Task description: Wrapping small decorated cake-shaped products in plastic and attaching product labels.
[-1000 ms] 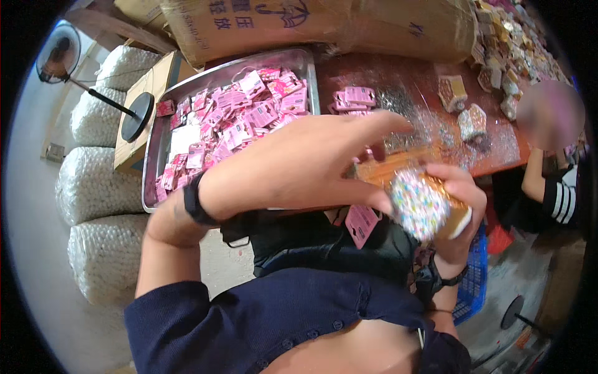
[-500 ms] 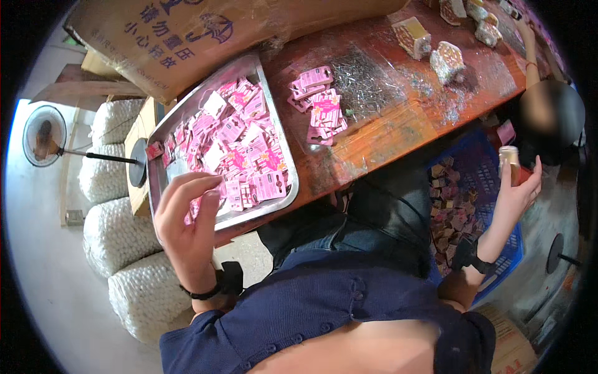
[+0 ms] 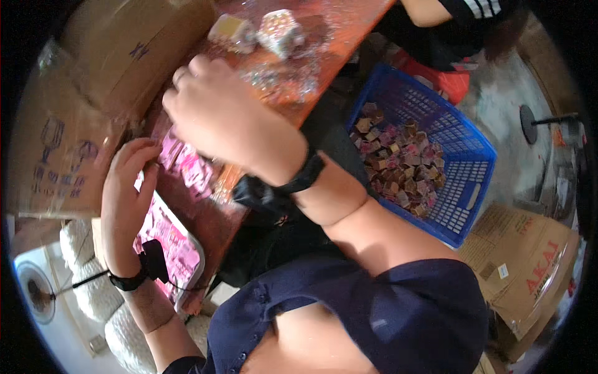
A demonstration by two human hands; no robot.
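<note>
A: Pink packets, loose heap on the red-brown table, near its front edge. Both hands on them?

B: Yes. Left hand comes from the tray side, fingers half-curled, tips touching the heap's left end. Right hand lies across the heap from above, knuckles up, fingers bent down; can't tell what's pinched under it.

A: Which is nearer?

B: Both in contact; right covers more. Heap's long axis runs w/ the table's front edge, from the left hand toward the right wrist.

A: Room to move?

B: Tight behind: cardboard box stands along the table's far-left side, just beside the heap. Metal tray w/ more pink packets sits at the left corner, under the left forearm. Two wrapped glittery blocks farther along the table. Open side = front edge; blue basket of wrapped cubes is on the floor beyond it, to the right.
</note>
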